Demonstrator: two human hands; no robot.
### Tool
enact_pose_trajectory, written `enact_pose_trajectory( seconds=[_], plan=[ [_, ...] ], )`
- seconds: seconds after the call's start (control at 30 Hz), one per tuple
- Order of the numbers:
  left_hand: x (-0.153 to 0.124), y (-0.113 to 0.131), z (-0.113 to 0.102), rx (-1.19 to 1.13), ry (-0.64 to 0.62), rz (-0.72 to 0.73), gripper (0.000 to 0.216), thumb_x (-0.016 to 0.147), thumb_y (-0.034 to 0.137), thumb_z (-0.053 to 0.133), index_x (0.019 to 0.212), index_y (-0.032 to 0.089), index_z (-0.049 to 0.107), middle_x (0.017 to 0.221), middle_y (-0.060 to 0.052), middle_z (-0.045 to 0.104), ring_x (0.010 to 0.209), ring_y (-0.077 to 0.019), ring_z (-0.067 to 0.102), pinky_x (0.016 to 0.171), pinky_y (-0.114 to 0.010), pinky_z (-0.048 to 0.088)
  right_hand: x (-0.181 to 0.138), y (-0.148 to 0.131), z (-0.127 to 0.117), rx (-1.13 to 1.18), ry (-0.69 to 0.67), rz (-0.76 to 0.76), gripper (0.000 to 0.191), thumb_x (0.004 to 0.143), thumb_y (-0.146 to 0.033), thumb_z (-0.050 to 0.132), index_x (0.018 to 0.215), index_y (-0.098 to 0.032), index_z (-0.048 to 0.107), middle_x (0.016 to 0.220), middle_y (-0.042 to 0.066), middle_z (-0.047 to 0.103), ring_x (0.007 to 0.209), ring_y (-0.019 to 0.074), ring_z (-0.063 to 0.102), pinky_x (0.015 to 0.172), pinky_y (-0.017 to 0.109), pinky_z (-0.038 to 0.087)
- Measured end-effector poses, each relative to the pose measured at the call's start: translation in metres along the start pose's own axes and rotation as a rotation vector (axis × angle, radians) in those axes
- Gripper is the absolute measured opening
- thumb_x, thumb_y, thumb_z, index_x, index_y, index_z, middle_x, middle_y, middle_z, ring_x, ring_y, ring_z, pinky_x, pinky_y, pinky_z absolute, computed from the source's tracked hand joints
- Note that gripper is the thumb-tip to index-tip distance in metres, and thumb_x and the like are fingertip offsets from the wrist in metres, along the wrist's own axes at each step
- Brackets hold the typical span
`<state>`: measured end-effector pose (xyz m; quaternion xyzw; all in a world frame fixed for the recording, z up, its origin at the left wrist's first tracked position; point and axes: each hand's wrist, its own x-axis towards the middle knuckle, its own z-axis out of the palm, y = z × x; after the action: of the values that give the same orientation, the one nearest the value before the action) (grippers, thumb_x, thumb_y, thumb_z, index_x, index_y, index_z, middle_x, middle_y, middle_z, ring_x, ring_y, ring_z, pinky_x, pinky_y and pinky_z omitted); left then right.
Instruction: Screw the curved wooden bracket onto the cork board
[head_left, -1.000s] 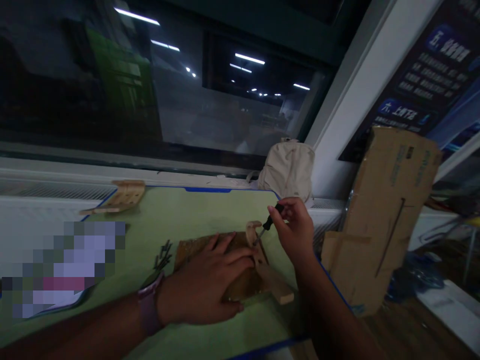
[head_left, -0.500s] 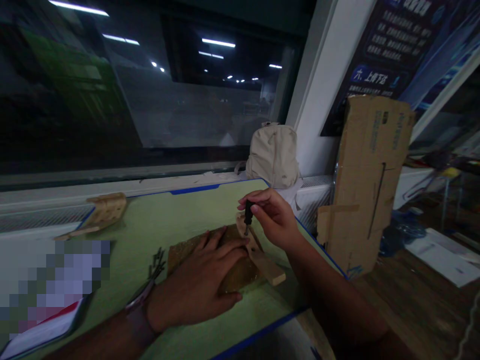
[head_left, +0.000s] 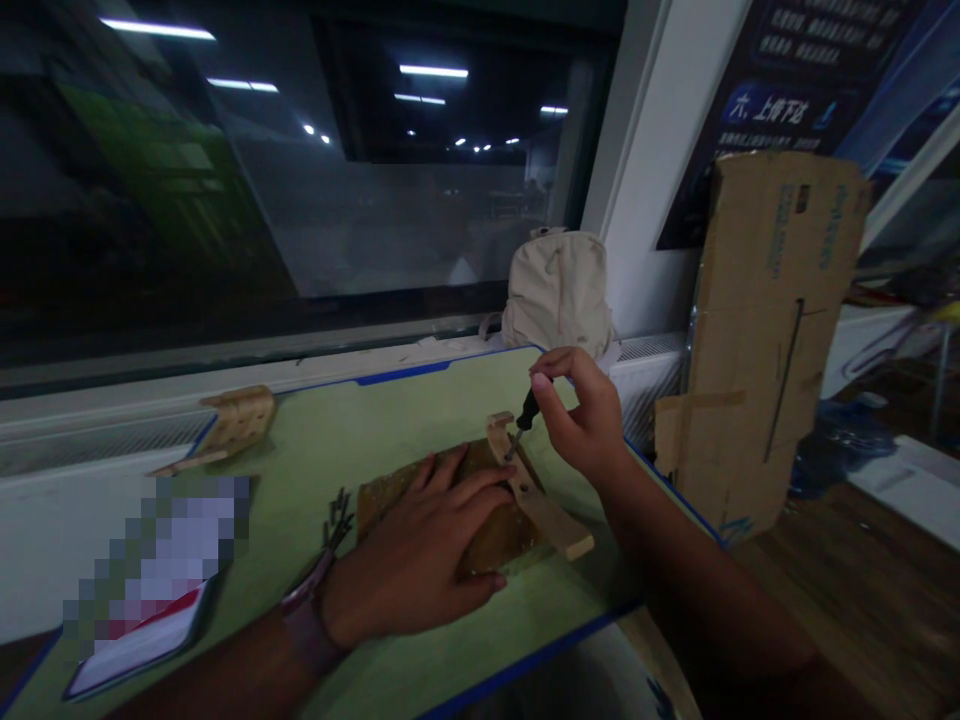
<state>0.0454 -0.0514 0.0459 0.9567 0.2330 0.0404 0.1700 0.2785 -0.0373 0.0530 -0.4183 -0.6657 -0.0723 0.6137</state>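
A black-handled screwdriver [head_left: 529, 408] is pinched in my right hand [head_left: 581, 410], its handle leaning up and to the right. The tip meets a light wooden piece [head_left: 551, 520] near a hole. That piece has a hooked far end and lies across the right side of a brown board [head_left: 495, 535]. My left hand [head_left: 420, 545] rests flat on the board, fingers stretched out, with its fingertips against the wooden piece. Several dark screws or nails [head_left: 339, 515] lie on the green tabletop [head_left: 390, 425] just left of the board.
A curved wooden part [head_left: 244, 415] sits at the table's far left edge. Nearer, a flat item with a blurred screen [head_left: 142, 640] lies on the left. A beige backpack [head_left: 559, 290] stands by the window, and a cardboard sheet [head_left: 780, 340] leans at the right.
The screwdriver has gone from nearly upright to tilted, its handle moving right with my right hand. My left hand stays on the board. The whole view has shifted slightly.
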Motion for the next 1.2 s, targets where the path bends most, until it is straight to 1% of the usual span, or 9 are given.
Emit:
enact_pose_trajectory(
  seconds=[0.17, 0.27, 0.33, 0.53, 0.7, 0.8, 0.97, 1.1, 1.2],
  plan=[
    [0.0, 0.001, 0.0, -0.005, -0.005, -0.011, 0.068, 0.087, 0.038, 0.078, 0.149, 0.027, 0.052, 0.169, -0.004, 0.04, 0.158, -0.0463, 0.021, 0.127, -0.073, 0.017, -0.007, -0.004, 0.003, 0.315, -0.174, 0.028, 0.011, 0.105, -0.037, 0.057, 0.103, -0.027, 0.061, 0.106, 0.007, 0.075, 0.105, 0.022, 0.074, 0.094, 0.044, 0.06],
    [-0.001, 0.002, 0.0, -0.01, 0.002, -0.016, 0.069, 0.086, 0.037, 0.078, 0.149, 0.028, 0.052, 0.168, -0.004, 0.042, 0.158, -0.0454, 0.022, 0.127, -0.072, 0.018, -0.009, -0.006, 0.006, 0.471, -0.258, 0.11, 0.015, 0.102, -0.04, 0.063, 0.105, -0.026, 0.06, 0.104, 0.005, 0.074, 0.097, 0.0202, 0.077, 0.085, 0.041, 0.064],
    [-0.001, 0.002, 0.0, -0.006, 0.0, -0.012, 0.07, 0.085, 0.037, 0.079, 0.15, 0.028, 0.051, 0.168, -0.004, 0.042, 0.158, -0.045, 0.023, 0.128, -0.071, 0.018, -0.009, -0.005, 0.008, 0.491, -0.238, 0.165, 0.019, 0.098, -0.042, 0.069, 0.103, -0.027, 0.06, 0.097, 0.002, 0.07, 0.084, 0.0173, 0.075, 0.075, 0.035, 0.064],
    [-0.001, 0.001, 0.0, -0.009, 0.011, -0.005, 0.067, 0.085, 0.035, 0.079, 0.147, 0.027, 0.054, 0.168, -0.004, 0.042, 0.158, -0.0448, 0.022, 0.128, -0.071, 0.017, -0.005, 0.001, 0.008, 0.089, -0.011, 0.157, 0.022, 0.088, -0.033, 0.075, 0.09, -0.026, 0.055, 0.078, -0.003, 0.06, 0.064, 0.0138, 0.059, 0.059, 0.028, 0.05],
    [0.0, 0.002, 0.0, -0.012, -0.011, -0.026, 0.069, 0.085, 0.036, 0.079, 0.148, 0.028, 0.052, 0.17, -0.002, 0.039, 0.159, -0.0465, 0.019, 0.128, -0.072, 0.017, 0.0, -0.004, -0.004, -0.24, 0.013, 0.108, 0.025, 0.092, -0.038, 0.067, 0.08, -0.026, 0.049, 0.062, -0.005, 0.054, 0.055, 0.0149, 0.055, 0.054, 0.029, 0.039],
    [0.001, 0.002, 0.0, -0.008, -0.014, -0.025, 0.071, 0.085, 0.036, 0.079, 0.15, 0.029, 0.051, 0.171, 0.0, 0.038, 0.159, -0.0459, 0.02, 0.128, -0.071, 0.016, 0.0, -0.007, -0.008, -0.308, -0.01, 0.043, 0.021, 0.093, -0.036, 0.065, 0.081, -0.026, 0.051, 0.058, -0.006, 0.049, 0.051, 0.015, 0.051, 0.053, 0.03, 0.037],
    [0.0, 0.003, -0.001, -0.011, -0.011, -0.028, 0.073, 0.084, 0.037, 0.081, 0.15, 0.027, 0.053, 0.17, -0.002, 0.039, 0.158, -0.0466, 0.021, 0.128, -0.071, 0.017, -0.004, -0.006, 0.0, 0.021, -0.014, -0.1, 0.007, 0.099, -0.025, 0.058, 0.092, -0.025, 0.058, 0.082, 0.002, 0.063, 0.078, 0.0193, 0.065, 0.069, 0.034, 0.052],
    [-0.002, 0.004, -0.001, -0.01, 0.016, -0.016, 0.071, 0.083, 0.036, 0.082, 0.148, 0.025, 0.055, 0.169, -0.003, 0.041, 0.157, -0.0467, 0.024, 0.128, -0.071, 0.017, -0.011, -0.008, 0.009, 0.472, -0.157, 0.125, 0.007, 0.104, -0.033, 0.06, 0.103, -0.026, 0.06, 0.103, 0.005, 0.07, 0.086, 0.0174, 0.074, 0.075, 0.035, 0.062],
    [0.0, 0.004, -0.001, -0.012, 0.033, -0.011, 0.074, 0.081, 0.035, 0.083, 0.149, 0.025, 0.055, 0.167, -0.004, 0.044, 0.157, -0.0459, 0.025, 0.129, -0.069, 0.018, -0.015, -0.009, 0.013, 0.592, -0.203, 0.227, 0.011, 0.101, -0.036, 0.066, 0.106, -0.027, 0.063, 0.104, 0.003, 0.07, 0.079, 0.0144, 0.075, 0.072, 0.032, 0.063]
  ],
)
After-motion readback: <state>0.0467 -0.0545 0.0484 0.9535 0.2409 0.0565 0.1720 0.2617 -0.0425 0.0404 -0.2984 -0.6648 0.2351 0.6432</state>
